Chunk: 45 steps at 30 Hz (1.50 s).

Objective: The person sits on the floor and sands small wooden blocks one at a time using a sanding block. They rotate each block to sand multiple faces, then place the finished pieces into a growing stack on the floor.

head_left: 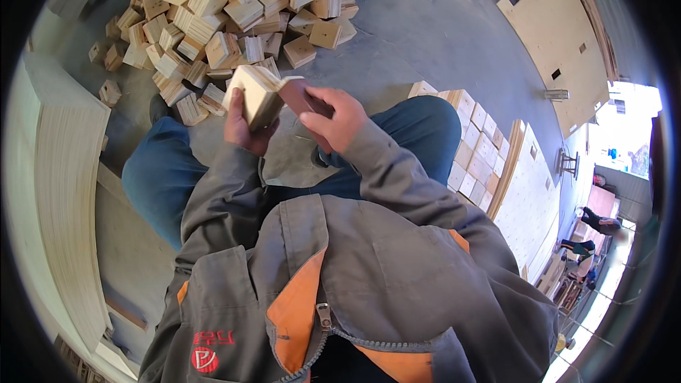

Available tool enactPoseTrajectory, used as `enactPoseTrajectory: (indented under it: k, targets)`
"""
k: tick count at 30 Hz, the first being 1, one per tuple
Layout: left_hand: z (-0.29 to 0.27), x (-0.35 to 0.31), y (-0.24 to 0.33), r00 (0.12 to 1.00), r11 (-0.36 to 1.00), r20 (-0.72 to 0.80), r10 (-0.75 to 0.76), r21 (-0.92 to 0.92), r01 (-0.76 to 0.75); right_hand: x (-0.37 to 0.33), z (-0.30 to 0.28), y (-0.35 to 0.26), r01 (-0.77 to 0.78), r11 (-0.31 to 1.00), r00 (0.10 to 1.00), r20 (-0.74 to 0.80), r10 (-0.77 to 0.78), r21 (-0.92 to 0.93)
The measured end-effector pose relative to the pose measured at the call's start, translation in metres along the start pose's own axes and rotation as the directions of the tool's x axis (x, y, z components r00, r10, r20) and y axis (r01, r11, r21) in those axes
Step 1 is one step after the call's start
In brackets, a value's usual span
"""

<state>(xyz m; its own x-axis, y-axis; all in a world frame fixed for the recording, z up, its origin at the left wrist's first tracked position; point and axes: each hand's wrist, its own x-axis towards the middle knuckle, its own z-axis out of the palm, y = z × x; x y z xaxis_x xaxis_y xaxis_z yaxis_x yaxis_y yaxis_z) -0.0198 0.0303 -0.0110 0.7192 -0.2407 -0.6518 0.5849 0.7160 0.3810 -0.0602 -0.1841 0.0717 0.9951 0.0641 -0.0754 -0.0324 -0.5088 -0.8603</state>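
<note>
My left hand [243, 128] is closed around a pale plywood block [255, 89], held up in front of my knees with the thumb on its near side. In my right hand [339, 119] is a flat reddish-brown sanding block [299, 96], with the fingers wrapped over its outer side. Its upper end meets the right edge of the plywood block. Beyond my hands, a loose pile of similar plywood blocks [213, 10] covers the floor, some lying tilted on others. My hand partly hides the lower part of the held block.
Neat rows of blocks [481, 149] stand beside my right knee, next to stacked plywood sheets [526, 191]. A tall sheet stack [64, 191] rises at my left. A large panel with square holes [560, 35] lies at the far right. Two people [583, 247] are in the background.
</note>
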Motion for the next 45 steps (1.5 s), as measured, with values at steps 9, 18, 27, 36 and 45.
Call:
enactPoseTrajectory:
  k: [9, 18, 27, 36, 45]
  targets:
    - [-0.004, -0.004, 0.006, 0.999, 0.997, 0.024, 0.036, -0.073, -0.034, -0.003, 0.011, -0.004, 0.014, 1.000, 1.000, -0.020, -0.014, -0.001]
    - [0.003, -0.011, 0.006, 0.990, 0.999, 0.142, 0.011, -0.035, -0.006, -0.011, -0.019, -0.013, -0.247, 0.820, 0.968, 0.102, 0.228, 0.517]
    - [0.005, -0.012, -0.003, 0.986, 1.000, 0.168, -0.011, -0.012, 0.013, -0.019, 0.009, 0.024, -0.171, 0.937, 0.982, -0.023, 0.187, 0.306]
    - [0.023, -0.033, -0.028, 0.946, 0.980, 0.306, -0.109, 0.190, 0.051, 0.060, -0.010, 0.028, -0.214, 0.950, 0.956, -0.153, 0.252, 0.227]
    - [0.003, -0.016, -0.002, 0.981, 0.997, 0.184, -0.067, -0.028, 0.073, -0.019, 0.009, 0.012, -0.299, 0.753, 0.951, 0.120, 0.284, 0.587]
